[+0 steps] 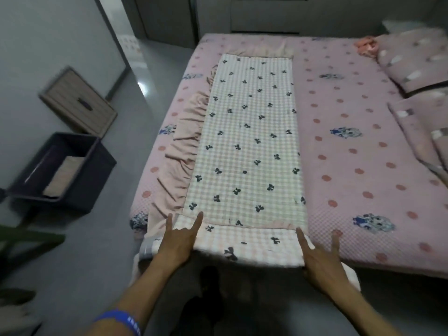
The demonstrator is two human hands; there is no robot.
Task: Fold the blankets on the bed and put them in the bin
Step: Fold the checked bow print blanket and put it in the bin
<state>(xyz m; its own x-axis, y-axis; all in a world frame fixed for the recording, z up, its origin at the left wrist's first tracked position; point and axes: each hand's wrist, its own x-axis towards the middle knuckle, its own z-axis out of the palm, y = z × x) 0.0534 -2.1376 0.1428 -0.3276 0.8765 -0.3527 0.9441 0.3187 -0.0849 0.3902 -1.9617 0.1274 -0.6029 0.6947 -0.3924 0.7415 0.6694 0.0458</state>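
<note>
Bedroom, grey floor [80,238], grey wall, dark drawer unit at the far end; bed [351,141] with pink dotted sheet filling the right and centre.

Left hand [178,241]: index and little fingers [199,220] stretched forward, middle two curled under, gripping the near left corner of the blanket. Blue wristband [121,320] on the left forearm.

Right hand [320,259]: same pose, index and little fingers out straight, the others tucked under the near right corner of the blanket.

Blanket [249,141]: white and pale pink check with small dark bows, laid lengthwise down the middle of the bed as a long narrow strip; near end turned over into a short fold held between both hands at the bed's edge. Peach ruffled border showing along the left side and at the far end.

Pillows [417,59]: pink-grey patterned, stacked at the right edge of the bed. Small pink crumpled item beside them, too blurred to identify.

Bin [63,170]: dark, open-topped, on the floor left of the bed, well apart from the blanket; folded pale cloth [64,177] lying inside.

Wood-grain lid [77,101]: tilted against the wall just behind the bin.
</note>
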